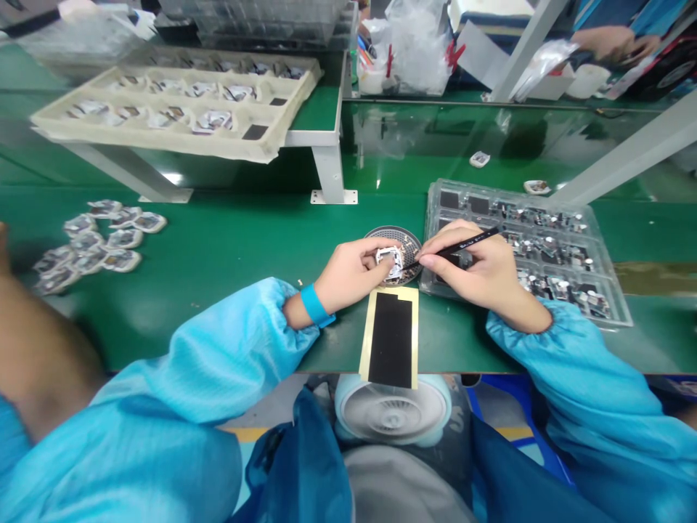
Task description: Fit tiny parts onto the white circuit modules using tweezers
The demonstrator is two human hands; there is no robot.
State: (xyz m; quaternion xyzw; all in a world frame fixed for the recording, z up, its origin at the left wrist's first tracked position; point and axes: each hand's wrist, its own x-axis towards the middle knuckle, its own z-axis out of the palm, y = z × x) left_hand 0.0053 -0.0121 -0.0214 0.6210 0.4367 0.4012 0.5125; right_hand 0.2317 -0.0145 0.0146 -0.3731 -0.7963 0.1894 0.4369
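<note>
At frame centre the left hand [348, 272] pinches a small white part [390, 259] over a mesh disc [401, 235]. The right hand [479, 269] grips black tweezers [462, 248], their tip on the part. Similar pieces [98, 240] pile at left, seemingly done, and the tray [621, 317] at right looks mostly full.

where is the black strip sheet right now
In the head view, the black strip sheet lies at the near edge of the green table, centre, below the left hand and right hand.
</note>
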